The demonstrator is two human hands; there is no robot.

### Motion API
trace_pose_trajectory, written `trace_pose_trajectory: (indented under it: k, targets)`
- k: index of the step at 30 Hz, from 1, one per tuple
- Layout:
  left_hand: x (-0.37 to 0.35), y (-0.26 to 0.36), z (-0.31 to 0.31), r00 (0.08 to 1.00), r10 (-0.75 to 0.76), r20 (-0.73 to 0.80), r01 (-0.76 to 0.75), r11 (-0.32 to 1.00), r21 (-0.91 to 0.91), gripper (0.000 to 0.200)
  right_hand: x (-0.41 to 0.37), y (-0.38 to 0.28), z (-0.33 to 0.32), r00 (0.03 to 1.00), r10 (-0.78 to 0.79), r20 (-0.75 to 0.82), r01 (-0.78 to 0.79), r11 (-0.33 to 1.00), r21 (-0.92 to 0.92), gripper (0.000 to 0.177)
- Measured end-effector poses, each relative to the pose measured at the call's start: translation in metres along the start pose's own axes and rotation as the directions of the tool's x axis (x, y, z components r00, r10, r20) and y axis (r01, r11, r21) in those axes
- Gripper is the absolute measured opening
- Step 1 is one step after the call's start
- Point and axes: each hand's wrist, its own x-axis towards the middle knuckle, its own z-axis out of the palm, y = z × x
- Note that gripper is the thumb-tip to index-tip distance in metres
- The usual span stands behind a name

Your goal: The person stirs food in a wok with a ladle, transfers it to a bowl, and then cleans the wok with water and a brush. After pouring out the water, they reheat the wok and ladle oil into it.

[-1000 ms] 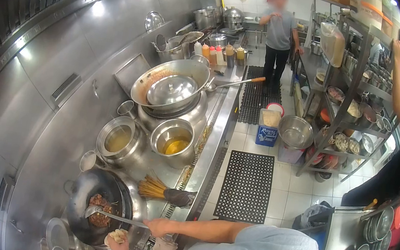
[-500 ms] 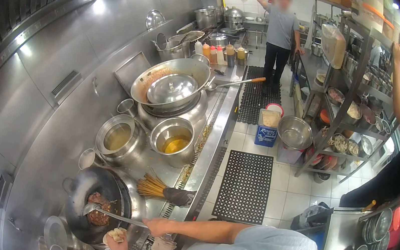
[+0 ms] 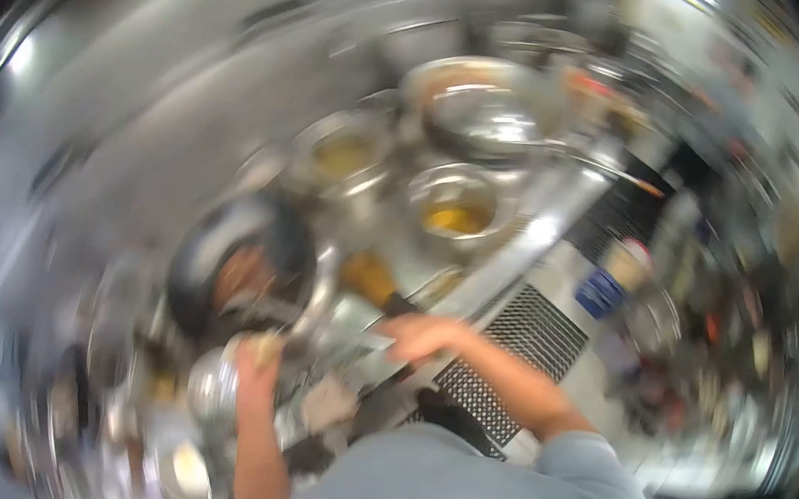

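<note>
The frame is strongly smeared by motion. A dark wok point(image 3: 208, 245) stands on the stove with brown, meat-like pieces point(image 3: 243, 271) in it. My right hand point(image 3: 416, 339) is closed round the handle of a ladle point(image 3: 275, 311), whose bowl end reaches towards the wok's near side. At the near rim my left hand point(image 3: 258, 356) is closed on a pale folded cloth point(image 3: 268, 345); whether it grips the wok through it is too blurred to tell. Between the wok and my right forearm lies a bamboo wok brush point(image 3: 368, 276).
Beyond the wok stand a pot of yellow liquid point(image 3: 460, 212), another pot point(image 3: 341, 153) and a big pan with a lid point(image 3: 484, 109). A black mat point(image 3: 534, 338) and a blue tin point(image 3: 601, 291) are on the floor. Another person point(image 3: 727, 96) stands far off.
The view has swung, so the stove's pots appear further right. In the wok, the ladle has shifted towards the near rim. My left hand still has the cloth.
</note>
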Motion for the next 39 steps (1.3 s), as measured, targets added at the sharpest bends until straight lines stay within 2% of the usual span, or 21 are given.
trace_pose_trajectory:
  k: [1, 2, 4, 5, 8, 9, 12, 13, 16, 17, 20, 21, 24, 25, 27, 28, 31, 34, 36, 38, 39]
  targets:
    - [-0.006, 0.006, -0.004, 0.957, -0.175, 0.23, 0.289, 0.589, -0.755, 0.013, -0.013, -0.007, -0.02, 0.999, -0.041, 0.029, 0.042, 0.999, -0.03, 0.057]
    - [-0.011, 0.013, -0.007, 0.833, -0.335, 0.44, 0.346, -0.306, -0.887, 0.013, -0.031, -0.04, -0.042, 0.992, 0.071, 0.108, -0.059, 0.992, -0.113, 0.052]
    - [-0.006, 0.063, -0.017, 0.724, -0.558, 0.405, 0.294, -0.281, -0.914, 0.014, -0.031, -0.038, -0.06, 0.993, -0.085, 0.079, 0.109, 0.913, -0.392, 0.05]
    - [0.001, 0.06, -0.013, 0.71, -0.588, 0.387, 0.27, -0.279, -0.921, 0.014, -0.036, -0.061, -0.065, 0.998, -0.036, 0.055, 0.056, 0.902, -0.428, 0.049]
    - [0.004, 0.038, -0.018, 0.77, -0.511, 0.382, 0.232, -0.334, -0.914, 0.014, -0.035, -0.108, -0.07, 0.998, 0.062, 0.031, -0.043, 0.904, -0.425, 0.047]
    - [0.002, 0.048, -0.024, 0.731, -0.531, 0.429, 0.283, -0.336, -0.898, 0.014, -0.029, -0.108, -0.072, 0.999, -0.011, 0.041, 0.03, 0.862, -0.506, 0.045]
    - [-0.01, 0.103, -0.056, 0.693, -0.599, 0.402, 0.274, -0.297, -0.915, 0.014, -0.006, -0.124, -0.073, 0.996, 0.083, 0.03, -0.049, 0.805, -0.591, 0.046]
    - [-0.006, 0.092, -0.05, 0.715, -0.573, 0.4, 0.274, -0.298, -0.915, 0.015, 0.008, -0.12, -0.072, 1.0, 0.027, 0.005, -0.018, 0.804, -0.595, 0.046]
    - [-0.007, 0.018, -0.008, 0.885, -0.366, 0.288, 0.285, -0.063, -0.956, 0.017, 0.06, -0.087, -0.045, 0.992, -0.086, -0.093, 0.013, 0.8, -0.599, 0.046]
    - [-0.021, 0.013, -0.004, 0.788, -0.456, 0.415, 0.382, -0.166, -0.909, 0.017, 0.075, -0.081, -0.032, 0.987, -0.09, -0.134, -0.01, 0.796, -0.605, 0.047]
    - [-0.073, 0.092, -0.012, 0.585, -0.729, 0.355, 0.381, -0.14, -0.914, 0.011, 0.068, -0.084, -0.031, 0.961, -0.162, -0.225, 0.002, 0.816, -0.579, 0.052]
    - [-0.078, 0.099, -0.012, 0.663, -0.667, 0.34, 0.311, -0.168, -0.936, 0.007, 0.065, -0.077, -0.033, 0.959, -0.172, -0.227, 0.025, 0.845, -0.535, 0.056]
    - [-0.038, 0.037, 0.004, 0.644, -0.721, 0.254, 0.217, -0.146, -0.965, 0.005, 0.046, -0.07, -0.038, 0.947, -0.245, -0.21, 0.13, 0.886, -0.445, 0.059]
    - [-0.016, 0.022, 0.0, 0.636, -0.728, 0.256, 0.236, -0.132, -0.963, 0.006, 0.033, -0.079, -0.04, 0.964, -0.164, -0.212, 0.08, 0.931, -0.357, 0.062]
    - [0.007, -0.016, -0.001, 0.912, -0.312, 0.264, 0.207, -0.206, -0.956, 0.01, 0.033, -0.062, -0.037, 0.946, -0.209, -0.246, 0.128, 0.942, -0.31, 0.064]
    - [0.018, -0.018, -0.001, 0.766, -0.588, 0.262, 0.281, -0.061, -0.958, 0.011, 0.033, -0.057, -0.037, 0.935, -0.232, -0.268, 0.153, 0.946, -0.285, 0.065]
    - [0.032, -0.015, -0.003, 0.742, -0.603, 0.293, 0.329, -0.052, -0.943, 0.013, 0.038, -0.073, -0.033, 0.942, 0.048, -0.332, -0.052, 0.999, -0.004, 0.058]
    - [0.028, -0.001, -0.014, 0.725, -0.548, 0.418, 0.384, -0.182, -0.905, 0.019, 0.107, -0.043, -0.012, 0.873, -0.015, -0.488, 0.078, 0.991, 0.109, 0.054]
    - [0.008, -0.003, -0.02, 0.775, -0.436, 0.457, 0.399, -0.223, -0.889, 0.026, 0.149, -0.041, 0.007, 0.865, 0.056, -0.499, 0.081, 0.965, 0.249, 0.05]
    - [-0.017, 0.002, -0.024, 0.815, -0.342, 0.468, 0.412, -0.225, -0.883, 0.034, 0.159, -0.062, 0.019, 0.939, 0.099, -0.328, 0.075, 0.875, 0.478, 0.059]
    - [-0.033, 0.009, -0.031, 0.831, -0.309, 0.462, 0.415, -0.208, -0.886, 0.038, 0.168, -0.062, 0.022, 0.976, 0.074, -0.205, 0.086, 0.732, 0.675, 0.058]
